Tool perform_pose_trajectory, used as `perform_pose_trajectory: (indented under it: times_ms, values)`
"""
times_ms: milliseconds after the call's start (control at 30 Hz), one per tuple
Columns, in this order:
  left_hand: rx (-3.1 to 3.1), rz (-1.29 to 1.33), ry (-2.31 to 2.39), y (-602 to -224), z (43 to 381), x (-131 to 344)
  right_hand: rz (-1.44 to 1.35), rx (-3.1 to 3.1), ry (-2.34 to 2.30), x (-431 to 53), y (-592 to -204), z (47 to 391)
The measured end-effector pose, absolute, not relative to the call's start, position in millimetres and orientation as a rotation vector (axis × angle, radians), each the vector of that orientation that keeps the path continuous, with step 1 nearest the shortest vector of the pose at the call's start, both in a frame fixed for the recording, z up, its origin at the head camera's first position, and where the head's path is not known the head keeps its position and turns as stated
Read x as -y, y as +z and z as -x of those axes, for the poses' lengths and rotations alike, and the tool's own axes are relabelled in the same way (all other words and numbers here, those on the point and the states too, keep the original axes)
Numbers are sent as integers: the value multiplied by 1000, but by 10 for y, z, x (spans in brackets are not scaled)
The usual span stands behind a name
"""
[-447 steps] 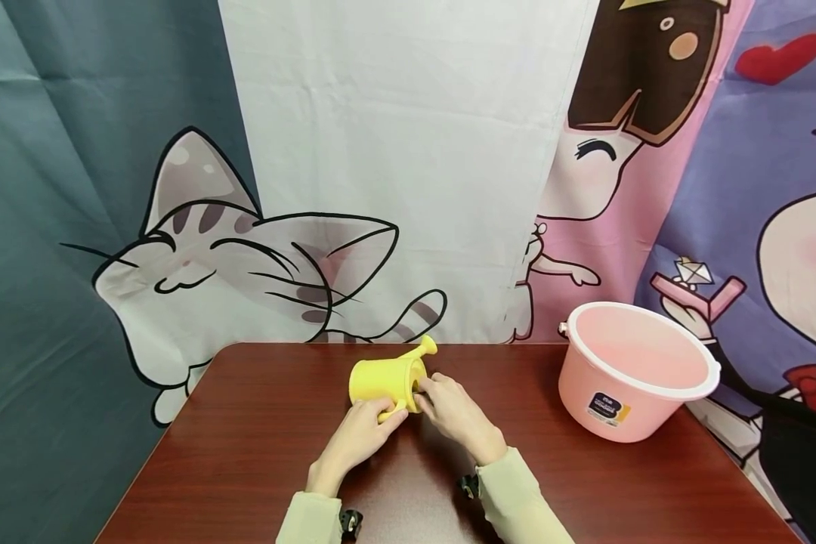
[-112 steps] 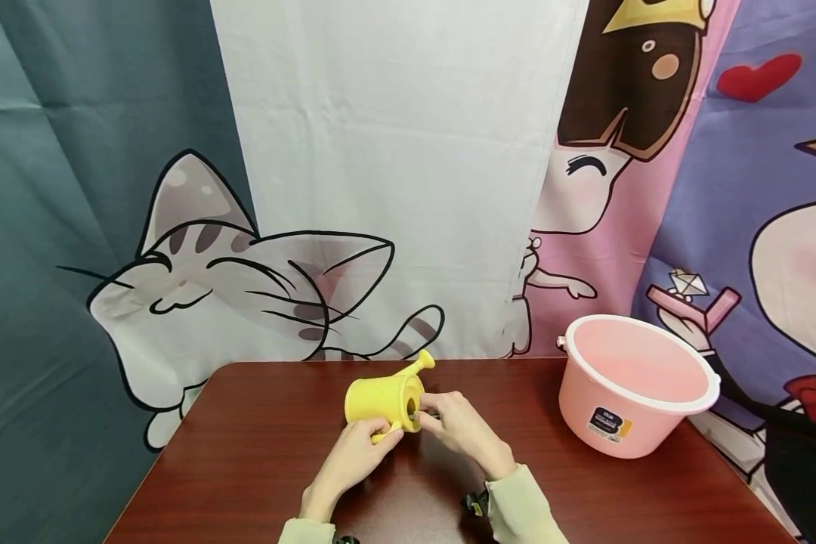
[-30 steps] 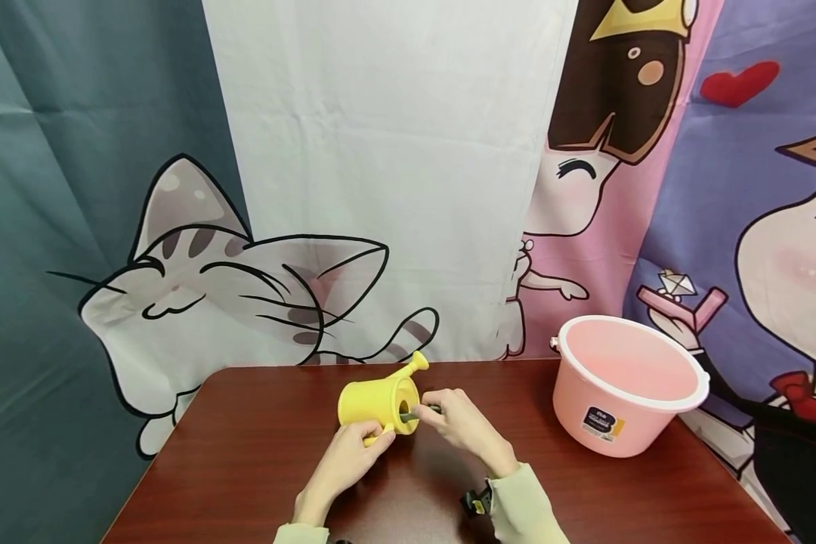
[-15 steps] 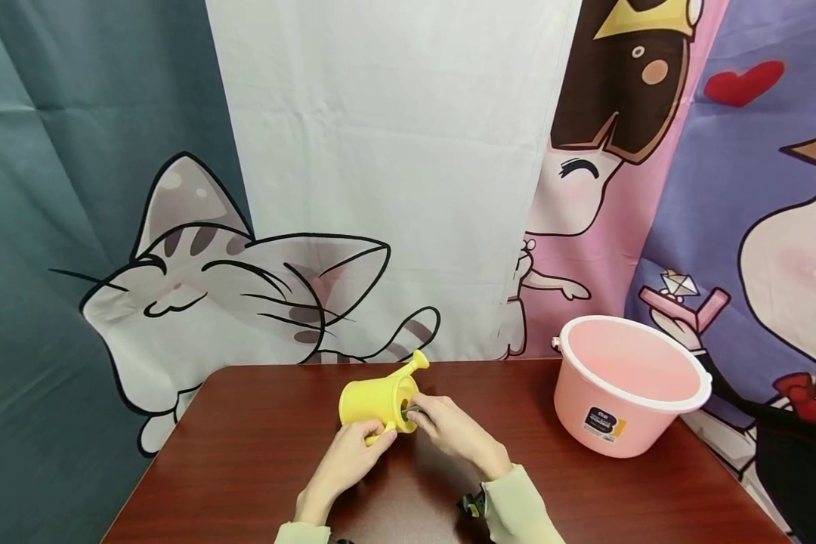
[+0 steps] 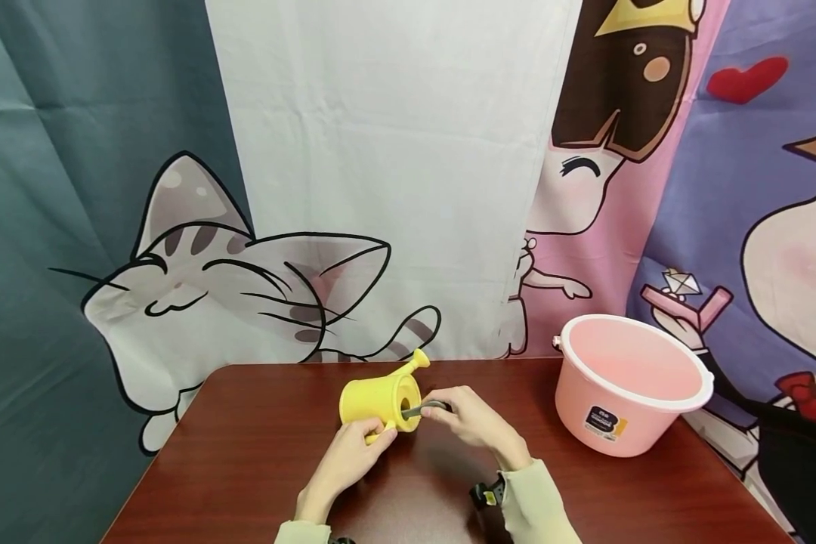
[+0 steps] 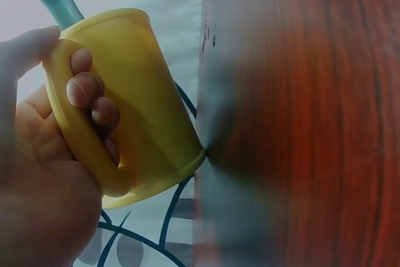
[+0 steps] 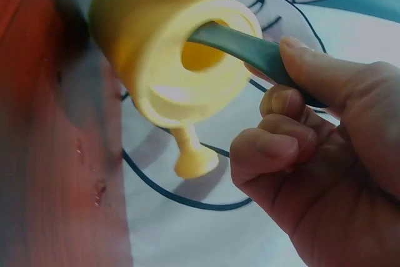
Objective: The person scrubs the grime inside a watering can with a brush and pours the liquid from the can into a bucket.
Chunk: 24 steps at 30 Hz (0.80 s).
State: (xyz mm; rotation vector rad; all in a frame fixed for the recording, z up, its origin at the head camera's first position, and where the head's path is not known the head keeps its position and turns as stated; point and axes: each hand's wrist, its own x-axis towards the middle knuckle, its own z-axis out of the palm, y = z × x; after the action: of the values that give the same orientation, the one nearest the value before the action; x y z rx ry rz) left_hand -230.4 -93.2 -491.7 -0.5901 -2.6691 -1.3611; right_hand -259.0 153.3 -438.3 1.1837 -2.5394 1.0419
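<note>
A yellow watering can [image 5: 370, 400] lies tilted on its side above the table, its mouth facing right and its spout pointing to the back right. My left hand [image 5: 345, 457] grips its handle, fingers curled through the loop, as the left wrist view of the hand [image 6: 50, 173] shows. My right hand [image 5: 479, 425] pinches a dark green, curved tool handle [image 7: 253, 53] between thumb and fingers. The tool passes through the round opening in the can's top. Its far end is hidden inside, so its kind does not show.
A pink bucket [image 5: 642, 431] with a white rim stands at the right of the brown table [image 5: 245, 453]. Behind the table hangs a cartoon-printed curtain [image 5: 394, 151]. Small wet-looking spots [image 7: 100, 192] show on the table in the right wrist view.
Half a second ago my right hand was close against the can's opening; it has moved right, and more of the green tool shows. My left hand and the can stay nearly still.
</note>
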Motion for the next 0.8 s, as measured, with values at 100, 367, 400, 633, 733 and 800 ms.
perform_pose_trajectory:
  times_ms: [100,367,400,633,733,800]
  values:
    - [2675,586,-1360,-4921,2302,931,-1150,2560,1062,-1593,-4340,2582]
    - [2673,582,-1363,-4916,2308,938,-1149,2548,1065,-1584,-4363,2591]
    - [2669,586,-1362,-4917,2310,939,-1160,2542,1057,-1562,-4384,2593]
    - [2678,609,-1349,-4929,2319,943,-1226,2513,976,-1389,-4525,2602]
    - [2675,603,-1355,-4925,2314,950,-1214,2504,965,-1350,-4549,2600]
    - [2672,594,-1359,-4920,2307,955,-1206,2502,966,-1338,-4553,2599]
